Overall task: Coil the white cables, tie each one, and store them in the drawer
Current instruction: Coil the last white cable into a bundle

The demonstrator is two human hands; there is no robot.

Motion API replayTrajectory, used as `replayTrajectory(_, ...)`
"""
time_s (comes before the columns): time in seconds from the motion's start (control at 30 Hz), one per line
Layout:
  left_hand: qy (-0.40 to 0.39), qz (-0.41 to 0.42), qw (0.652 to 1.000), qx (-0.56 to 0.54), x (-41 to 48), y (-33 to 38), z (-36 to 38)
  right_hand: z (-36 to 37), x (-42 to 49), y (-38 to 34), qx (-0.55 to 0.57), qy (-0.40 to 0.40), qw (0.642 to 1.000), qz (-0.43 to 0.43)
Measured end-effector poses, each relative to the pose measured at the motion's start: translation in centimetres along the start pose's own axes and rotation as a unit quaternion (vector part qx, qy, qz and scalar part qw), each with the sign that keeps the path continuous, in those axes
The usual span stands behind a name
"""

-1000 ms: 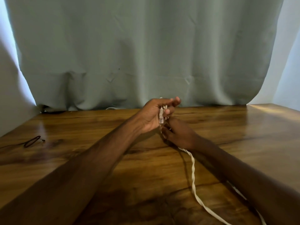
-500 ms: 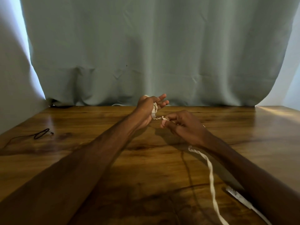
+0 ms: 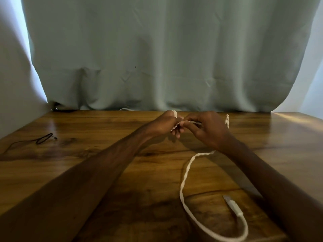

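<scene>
Left hand (image 3: 166,124), right hand (image 3: 208,130) both pinch white cable (image 3: 185,175); slack runs toward viewer, plug (image 3: 233,205) tip pointing away

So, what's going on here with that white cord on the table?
A person is winding a white cable by hand. The left hand grips the first loops, and the right hand pinches the strand right beside it. Most of the cable trails loose across the wooden table, its connector lying near the right forearm. Nothing is tied yet, and no drawer is in view. A black cable lies apart at the left.
</scene>
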State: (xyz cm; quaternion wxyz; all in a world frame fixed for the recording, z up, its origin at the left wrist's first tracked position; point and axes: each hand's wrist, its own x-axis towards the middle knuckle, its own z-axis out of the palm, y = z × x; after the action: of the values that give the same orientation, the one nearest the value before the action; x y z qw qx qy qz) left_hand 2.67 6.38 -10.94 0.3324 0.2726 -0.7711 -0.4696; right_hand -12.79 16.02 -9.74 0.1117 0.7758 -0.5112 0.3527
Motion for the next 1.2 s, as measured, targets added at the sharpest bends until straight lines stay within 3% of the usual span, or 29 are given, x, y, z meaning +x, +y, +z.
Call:
replayTrajectory(0.13, -0.132, -0.079, 0.975, -0.162, -0.2, 0.8, 0.3, -1.6, -0.5, 1.0, -0.058, 0.069, 0.996, -0.021)
replayTrajectory(0.27, -0.230, -0.104, 0.955, -0.156, -0.3, 1.4, -0.4, -2.0, -0.4, 1.8, -0.142, 0.104, 0.983, -0.045)
replayTrajectory(0.5, -0.341, -0.084, 0.902, -0.251, -2.0, 4.8, -0.1, -1.2, -0.5, 2.7, -0.152, 0.035, 0.988, 0.016)
replayTrajectory(0.63, -0.286, -0.032, 0.890, -0.353, -1.4, 5.3, 0.4, 2.1, 0.2, 2.7, -0.122, -0.028, 0.990, 0.061)
replayTrajectory(0.7, -0.245, -0.013, 0.903, -0.354, -1.0, 4.7, -0.1, 3.5, 0.5, 1.9, -0.112, -0.058, 0.990, 0.064)
replayTrajectory(0.83, -0.095, -0.012, 0.925, -0.368, -0.7, 3.7, -0.9, 4.1, 0.2, -0.6, -0.083, -0.101, 0.990, 0.049)
replayTrajectory(1.03, 0.076, -0.025, 0.899, -0.431, -0.2, 3.8, -0.1, 3.9, 0.1, -1.6, -0.087, -0.085, 0.992, 0.021)
replayTrajectory(1.2, 0.199, -0.021, 0.844, -0.497, 0.4, 3.7, -1.2, 3.4, 0.3, -2.2, -0.036, -0.095, 0.994, 0.043)
